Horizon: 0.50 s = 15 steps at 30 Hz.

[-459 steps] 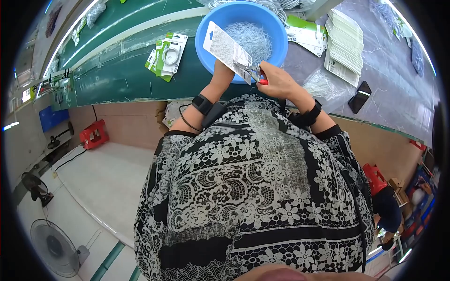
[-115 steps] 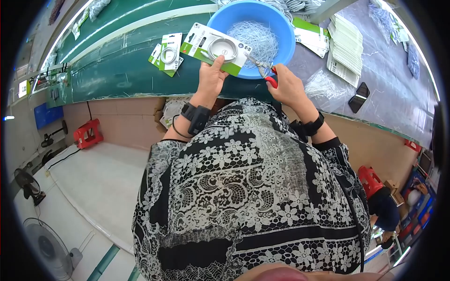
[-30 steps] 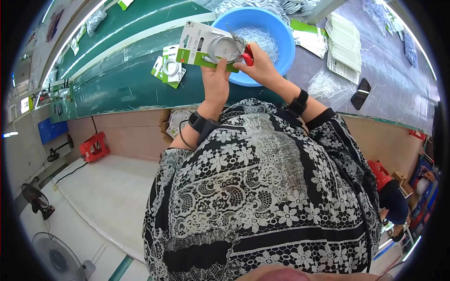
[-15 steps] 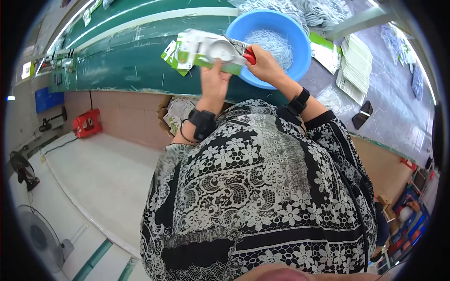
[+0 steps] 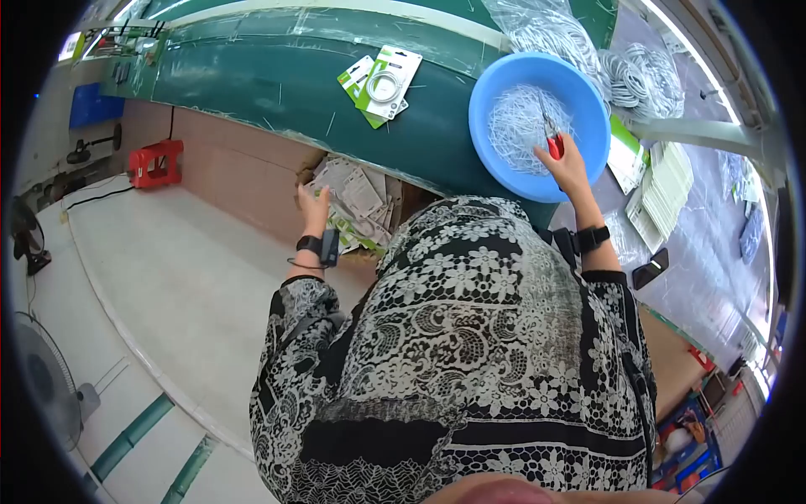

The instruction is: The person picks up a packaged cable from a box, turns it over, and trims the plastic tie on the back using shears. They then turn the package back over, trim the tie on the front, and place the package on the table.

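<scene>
Red-handled cutting pliers (image 5: 554, 144) are held in my right hand (image 5: 572, 168), their metal jaws pointing away over the blue basin (image 5: 598, 139). Inside the basin lies a heap of thin white plastic strips (image 5: 525, 126). My left hand (image 5: 314, 207) is down below the table edge, fingers apart and nothing visible in it. It is beside a cardboard box (image 5: 406, 203) filled with white and green packages (image 5: 359, 195). On the green table lies a white and green card pack (image 5: 395, 77) with a coiled white cable, overlapping another such pack.
Bundles of white cable (image 5: 642, 80) lie behind the basin at the right. A stack of white cards (image 5: 663, 197) and a dark phone-like object (image 5: 651, 269) rest on the grey surface. A red stool (image 5: 156, 163) and a fan (image 5: 50, 382) stand at the left.
The card pack left my hands and now lies on the table. My left hand dropped beside the box; my right hand carried the pliers over the basin. The view shifted.
</scene>
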Available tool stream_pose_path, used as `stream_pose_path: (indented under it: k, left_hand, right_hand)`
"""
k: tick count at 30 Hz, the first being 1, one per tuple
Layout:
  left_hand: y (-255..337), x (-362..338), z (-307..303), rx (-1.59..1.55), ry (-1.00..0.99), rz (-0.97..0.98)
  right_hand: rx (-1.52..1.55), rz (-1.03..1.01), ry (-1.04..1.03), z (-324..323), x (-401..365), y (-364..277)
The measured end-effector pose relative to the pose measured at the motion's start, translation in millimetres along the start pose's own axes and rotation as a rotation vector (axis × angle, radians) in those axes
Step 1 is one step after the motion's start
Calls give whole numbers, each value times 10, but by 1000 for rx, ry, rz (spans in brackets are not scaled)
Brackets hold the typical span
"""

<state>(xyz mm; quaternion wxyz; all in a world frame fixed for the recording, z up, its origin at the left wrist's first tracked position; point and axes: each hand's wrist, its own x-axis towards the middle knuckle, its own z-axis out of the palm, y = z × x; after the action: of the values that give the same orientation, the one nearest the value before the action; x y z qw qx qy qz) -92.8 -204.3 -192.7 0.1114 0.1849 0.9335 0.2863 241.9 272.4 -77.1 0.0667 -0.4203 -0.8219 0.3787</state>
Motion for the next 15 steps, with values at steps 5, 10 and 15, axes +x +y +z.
stream_pose_path:
  k: [5, 10, 15]
  left_hand:
    - [1345, 1152, 549, -35, 28, 393]
    - [1963, 1849, 969, 343, -58, 288]
    - [1871, 2102, 957, 337, -187, 277]
  right_hand:
    - [56, 30, -88, -89, -193, -202]
    - [24, 62, -119, -231, -383, -435]
    - [58, 97, -71, -291, -492, -350]
